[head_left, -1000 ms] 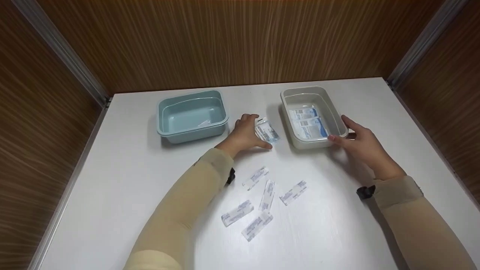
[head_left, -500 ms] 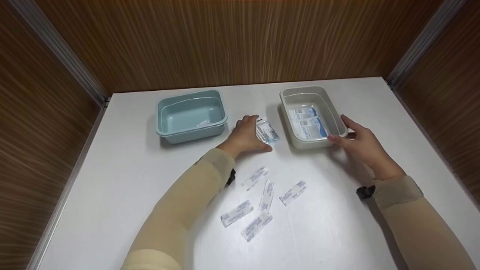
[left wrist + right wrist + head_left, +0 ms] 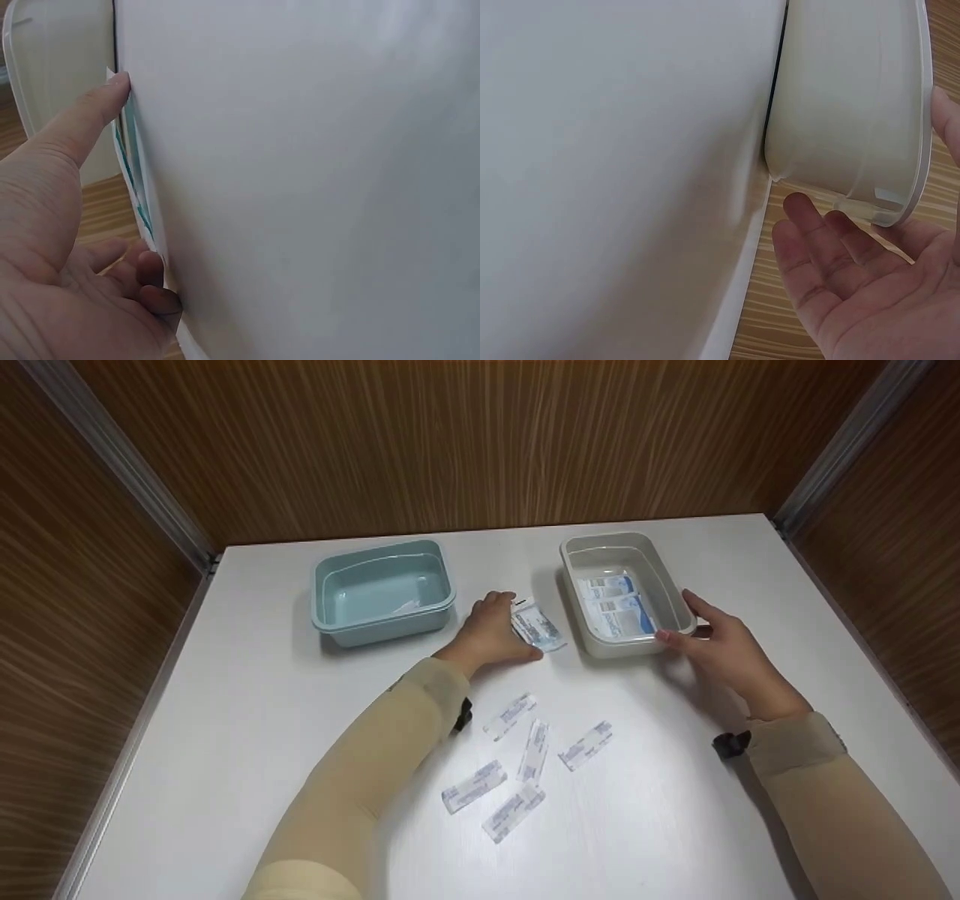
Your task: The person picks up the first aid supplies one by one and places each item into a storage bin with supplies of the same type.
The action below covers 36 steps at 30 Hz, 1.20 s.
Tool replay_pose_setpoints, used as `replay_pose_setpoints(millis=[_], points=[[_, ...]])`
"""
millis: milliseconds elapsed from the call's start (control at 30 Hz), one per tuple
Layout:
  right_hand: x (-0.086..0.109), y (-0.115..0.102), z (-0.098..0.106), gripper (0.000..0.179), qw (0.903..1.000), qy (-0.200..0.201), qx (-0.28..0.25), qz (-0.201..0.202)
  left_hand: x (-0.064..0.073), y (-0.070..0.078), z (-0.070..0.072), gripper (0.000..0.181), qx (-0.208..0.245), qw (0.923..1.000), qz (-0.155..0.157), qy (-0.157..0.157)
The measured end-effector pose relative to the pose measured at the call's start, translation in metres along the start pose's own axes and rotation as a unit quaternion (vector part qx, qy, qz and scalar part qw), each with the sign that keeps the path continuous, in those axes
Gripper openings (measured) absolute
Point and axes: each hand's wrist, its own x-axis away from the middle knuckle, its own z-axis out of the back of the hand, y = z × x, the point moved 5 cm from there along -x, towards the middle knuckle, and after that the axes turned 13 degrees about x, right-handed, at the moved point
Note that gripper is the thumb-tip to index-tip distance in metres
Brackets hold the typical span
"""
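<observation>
In the head view my left hand (image 3: 491,630) spans a small printed white-and-blue sachet (image 3: 538,628) lying on the table between the two bins. Its thumb is at the near edge and its fingers are at the far edge. The left wrist view shows the sachet's edge (image 3: 133,180) standing up between thumb and curled fingers. My right hand (image 3: 724,649) holds the near right corner of the beige bin (image 3: 679,574), thumb and forefinger on either side of it. The other fingers (image 3: 817,247) hang loosely curled beside the wall. Larger blue-and-white sachets (image 3: 616,607) lie inside this bin.
A blue-green bin (image 3: 382,622) stands to the left, with a small white piece (image 3: 407,607) in it. Several narrow white printed packets (image 3: 534,750) lie scattered on the white table (image 3: 637,825) nearer the body. Wood-grain panels (image 3: 480,450) enclose the back and sides.
The sachet at my left hand has shifted slightly towards the near right, and its near edge has tilted. The right hand and both bins have stayed put.
</observation>
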Motion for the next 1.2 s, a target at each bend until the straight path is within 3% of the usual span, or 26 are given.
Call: replay_pose_setpoints(millis=[567, 900, 1200], points=[[0.000, -0.001, 0.000, 0.111, 1.0000, -0.001, -0.006, -0.004, 0.002, -0.001, 0.007, 0.094, 0.064, 0.9974, 0.004, 0.031], [0.003, -0.002, 0.000, 0.111, 0.9999, 0.000, -0.014, -0.001, 0.001, 0.006, 0.012, 0.093, 0.132, 0.9904, -0.011, 0.040], [0.002, -0.002, 0.000, 0.112, 0.9999, -0.006, -0.014, -0.002, 0.007, 0.014, 0.024, 0.093, 0.141, 0.9880, -0.026, 0.058]])
